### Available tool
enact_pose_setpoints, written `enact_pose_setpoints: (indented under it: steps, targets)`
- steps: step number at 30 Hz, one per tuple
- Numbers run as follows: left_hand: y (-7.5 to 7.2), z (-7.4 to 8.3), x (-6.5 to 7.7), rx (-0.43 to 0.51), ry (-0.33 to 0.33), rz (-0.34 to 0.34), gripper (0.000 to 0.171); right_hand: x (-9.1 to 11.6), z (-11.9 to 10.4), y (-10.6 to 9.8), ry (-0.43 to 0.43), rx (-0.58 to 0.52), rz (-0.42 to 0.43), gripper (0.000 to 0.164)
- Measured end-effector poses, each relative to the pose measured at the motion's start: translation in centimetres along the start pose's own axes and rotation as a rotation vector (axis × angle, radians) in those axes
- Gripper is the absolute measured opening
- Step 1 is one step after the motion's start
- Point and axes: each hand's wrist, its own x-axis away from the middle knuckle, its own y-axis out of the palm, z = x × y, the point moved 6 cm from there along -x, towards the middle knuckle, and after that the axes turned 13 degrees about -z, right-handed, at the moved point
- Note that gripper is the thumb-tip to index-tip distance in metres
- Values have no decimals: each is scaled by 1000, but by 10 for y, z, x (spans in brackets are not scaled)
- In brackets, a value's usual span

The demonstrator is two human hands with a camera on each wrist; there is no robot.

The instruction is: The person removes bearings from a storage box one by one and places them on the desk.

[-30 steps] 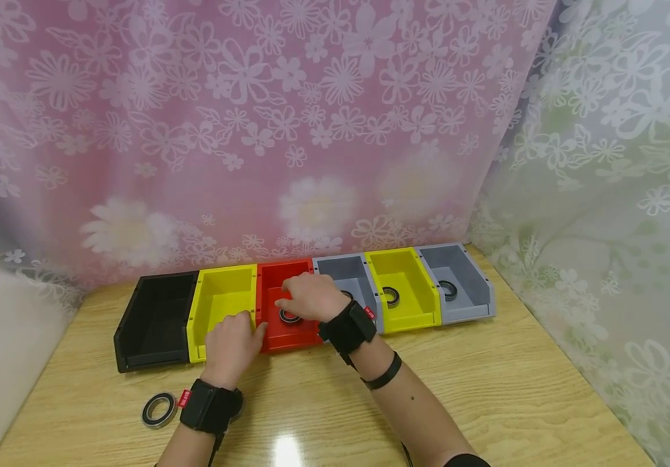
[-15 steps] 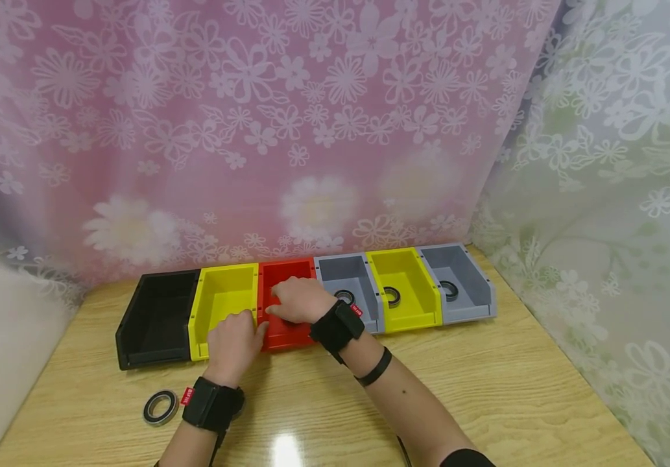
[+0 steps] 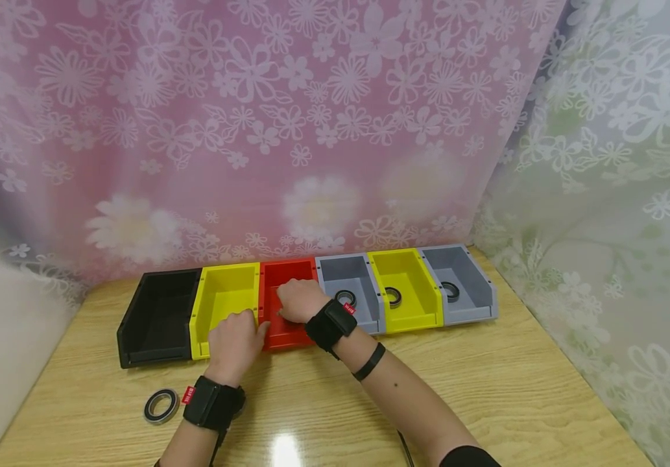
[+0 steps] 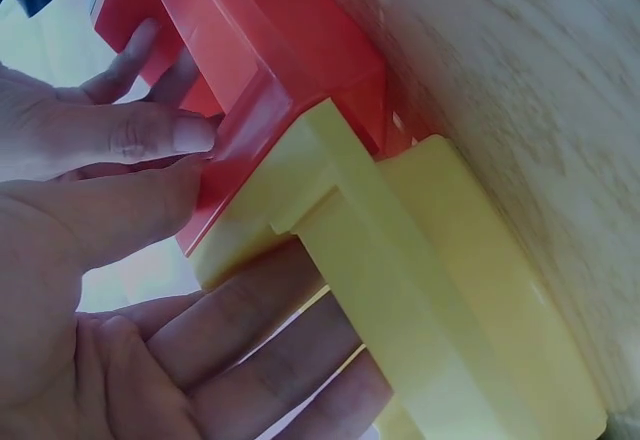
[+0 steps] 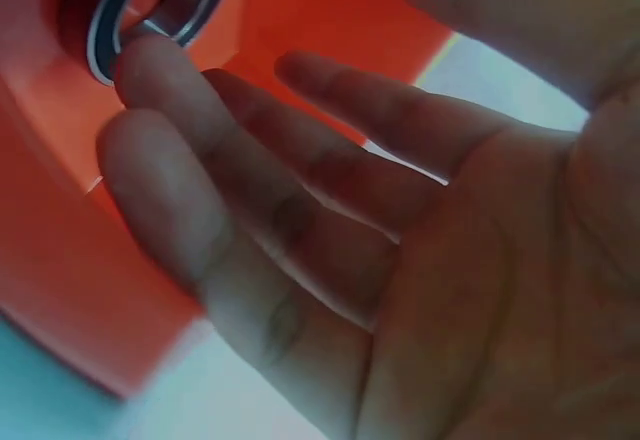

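Note:
My left hand [image 3: 232,344] grips the adjoining front sides of the left yellow storage bin [image 3: 226,285] and the red storage bin [image 3: 288,269]. In the left wrist view its thumb lies against the red side, while the other fingers reach under the yellow rim [image 4: 400,290]. My right hand [image 3: 299,300] reaches into the red bin, fingers extended and slightly bent. There, a ball bearing [image 5: 107,30] with a black seal stands right at the fingertips [image 5: 150,70] in the right wrist view. The head view hides that bearing behind the right hand.
The bins form a row along the curtain, with a black bin [image 3: 162,318] at the left end. Further bearings lie in the middle grey bin [image 3: 343,269], the right yellow bin [image 3: 399,269] and the end grey bin [image 3: 454,263]. One bearing [image 3: 150,407] lies on the table.
My right hand has moved left and then settled lower in the red bin, covering the bearing there. The middle grey bin's bearing has come into fuller view. My left hand keeps its place.

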Motion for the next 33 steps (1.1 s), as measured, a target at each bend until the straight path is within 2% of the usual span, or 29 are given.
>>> enact_pose_setpoints:
  steps: [11,25,33]
  targets:
    - [0,0,0,-8,3,0,38,-6,1,7,28,57,26,26]
    - [1,-1,-1,5,-4,-13,37,-14,-1,20,55,98,34,23]
    - [0,0,0,-6,3,25,40,-12,-2,21,57,106,59,21]
